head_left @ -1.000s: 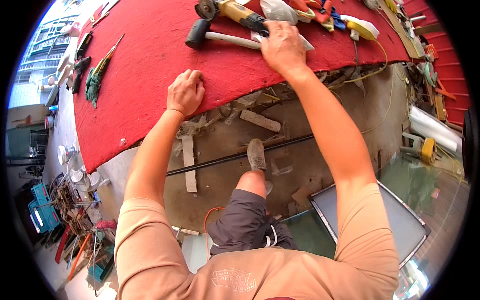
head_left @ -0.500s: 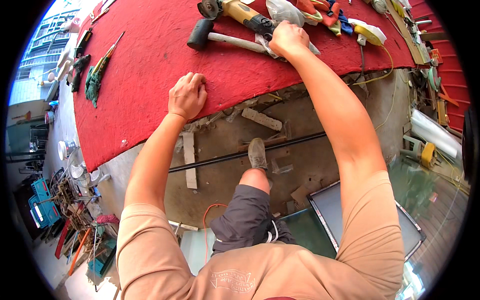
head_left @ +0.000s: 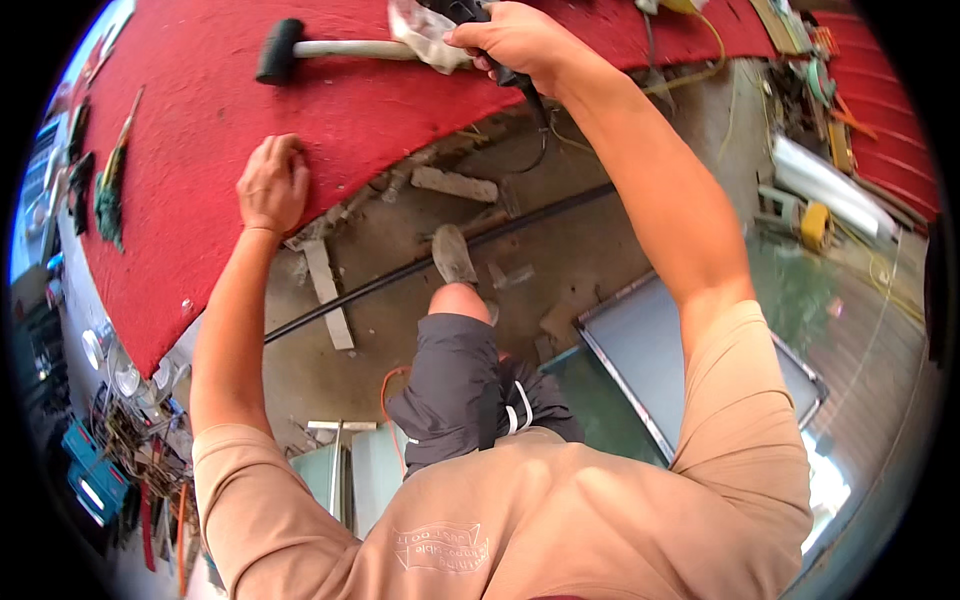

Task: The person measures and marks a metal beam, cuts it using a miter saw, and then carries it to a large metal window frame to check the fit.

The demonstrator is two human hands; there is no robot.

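Note:
My right hand (head_left: 530, 45) grips the black rear handle of an angle grinder (head_left: 512, 78) over the table's near edge. A black cord hangs down from the handle, and the tool's front part is out of view at the top. A crumpled clear plastic bag (head_left: 422, 38) lies against that hand and over the end of a mallet (head_left: 350, 48) with a black head and a pale shaft. My left hand (head_left: 272, 185) rests on the red cloth-covered table (head_left: 190, 170) near its edge. Its fingers are curled in, and nothing shows in them.
At the table's left lie a screwdriver-like tool (head_left: 125, 135) and a green glove (head_left: 108, 205). Below the table are a white block (head_left: 455, 185) and a long black bar (head_left: 375, 292). A framed panel (head_left: 690, 350) leans at my right, and a turquoise case (head_left: 95, 475) stands far left.
My right hand has lifted the grinder's handle end and its cord now hangs over the edge. The whole view has shifted, so the mallet and my left hand appear further left.

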